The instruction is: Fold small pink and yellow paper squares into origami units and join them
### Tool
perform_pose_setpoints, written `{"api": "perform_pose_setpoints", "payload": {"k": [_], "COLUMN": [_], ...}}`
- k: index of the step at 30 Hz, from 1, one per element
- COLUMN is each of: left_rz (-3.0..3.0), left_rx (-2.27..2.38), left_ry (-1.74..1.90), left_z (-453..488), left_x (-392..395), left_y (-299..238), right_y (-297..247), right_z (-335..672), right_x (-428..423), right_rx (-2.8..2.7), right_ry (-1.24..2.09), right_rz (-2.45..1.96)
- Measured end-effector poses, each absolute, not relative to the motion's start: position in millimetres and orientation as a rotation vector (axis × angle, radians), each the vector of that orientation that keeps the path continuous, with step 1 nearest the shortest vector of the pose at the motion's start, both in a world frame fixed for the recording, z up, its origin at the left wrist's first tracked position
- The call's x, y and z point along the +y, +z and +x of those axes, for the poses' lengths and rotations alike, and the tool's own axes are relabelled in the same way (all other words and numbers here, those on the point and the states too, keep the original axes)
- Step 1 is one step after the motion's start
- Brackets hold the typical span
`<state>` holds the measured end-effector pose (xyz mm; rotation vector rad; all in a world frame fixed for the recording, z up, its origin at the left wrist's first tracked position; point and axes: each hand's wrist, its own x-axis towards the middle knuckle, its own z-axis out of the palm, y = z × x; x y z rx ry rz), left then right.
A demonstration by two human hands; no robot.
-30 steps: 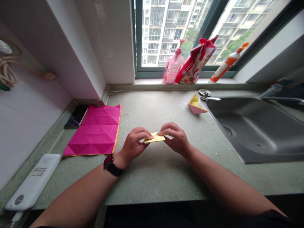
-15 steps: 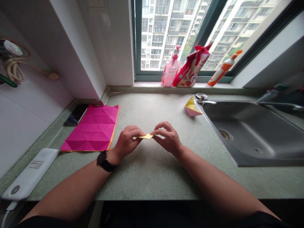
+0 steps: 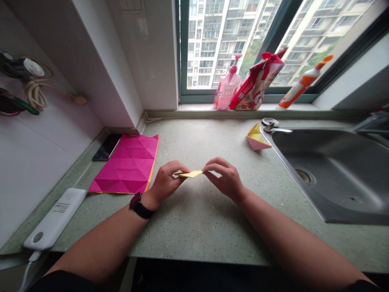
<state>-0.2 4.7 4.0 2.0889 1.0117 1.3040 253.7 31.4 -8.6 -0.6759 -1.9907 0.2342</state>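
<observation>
A small folded piece of yellow paper (image 3: 192, 174) is held between my two hands, above the middle of the counter. My left hand (image 3: 170, 178), with a black watch on its wrist, pinches the paper's left end between thumb and fingers. At the opposite tip, the thumb and fingertips of my right hand (image 3: 225, 176) close on the paper. Left of my left hand lie creased magenta sheets (image 3: 126, 164) with an orange edge beneath. Farther off to the right sits a folded paper boat (image 3: 258, 140), pink outside and yellow inside.
A steel sink (image 3: 328, 178) is set into the counter on the right. On the left lie a phone (image 3: 107, 147) and a white power bank (image 3: 56, 219) with a cable. A pump bottle (image 3: 227, 91), a red bag (image 3: 258, 83) and an orange-white tube (image 3: 299, 89) line the windowsill.
More of the yellow paper shows between my hands, and they are slightly farther apart. The whole view has shifted, so the surroundings appear farther right.
</observation>
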Motion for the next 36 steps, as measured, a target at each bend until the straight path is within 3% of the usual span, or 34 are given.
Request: {"api": "perform_pose_setpoints", "payload": {"k": [8,17,27,36], "left_rz": [2.017,2.209,2.048,2.110], "left_rx": [1.000,1.075,0.957,0.950], "left_ry": [1.441,1.333,1.460,1.485], "left_z": [1,1,3,1], "left_x": [8,6,3,2], "left_y": [0,2,9,8], "right_y": [-4,-4,-4,-12], "right_z": [258,253,253,254], "right_x": [33,26,28,31], "right_rx": [-1.949,-2.019,-1.927,-2.035], "right_ry": [0.261,0.217,0.456,0.449], "right_rz": [-0.738,-0.671,-0.790,-0.773]}}
